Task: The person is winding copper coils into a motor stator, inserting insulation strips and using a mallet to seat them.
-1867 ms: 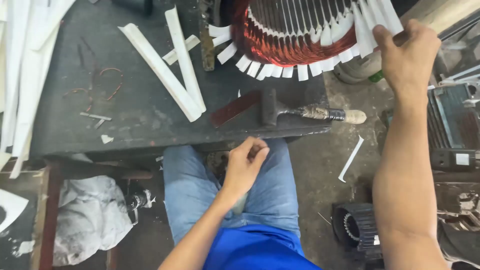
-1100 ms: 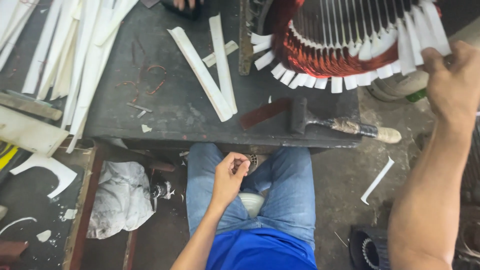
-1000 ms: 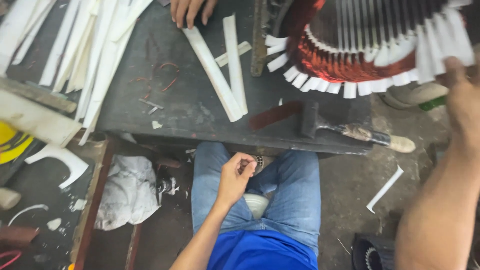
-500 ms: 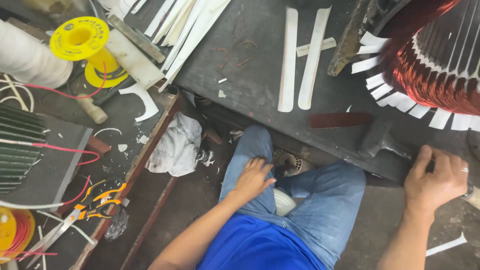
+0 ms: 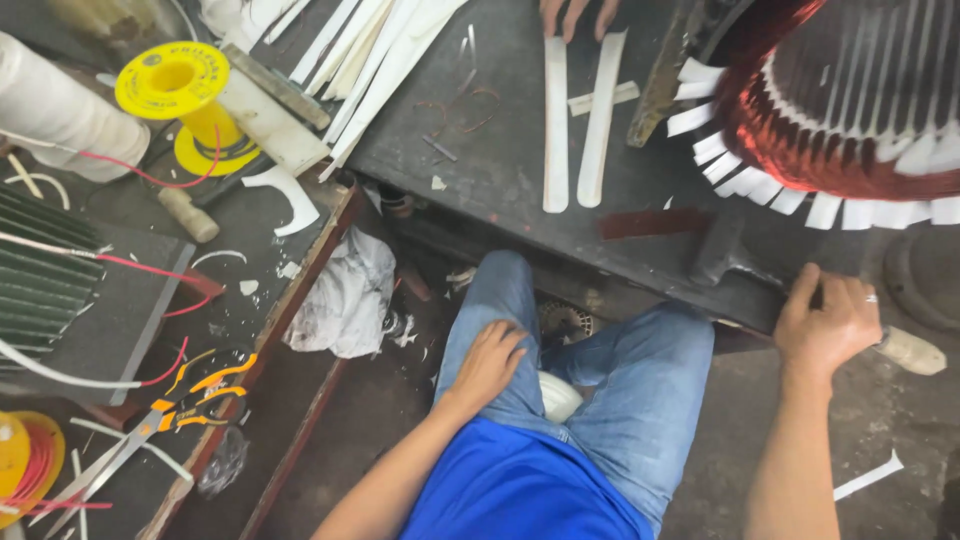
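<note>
Wooden-handled hammer [image 5: 880,340] under right hand [image 5: 828,325]

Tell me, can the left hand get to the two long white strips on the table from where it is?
Probably yes. The left hand rests on the knee just below the table edge, and the white strips lie flat in the open. Another person's fingers touch only their far ends.

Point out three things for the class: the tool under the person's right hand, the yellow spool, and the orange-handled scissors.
brush handle [image 5: 912,351], head view, on the pale end sticking out past the right hand [image 5: 828,325].
yellow spool [image 5: 178,82], head view, on its top flange.
orange-handled scissors [image 5: 190,393], head view, on the handle loops.
</note>
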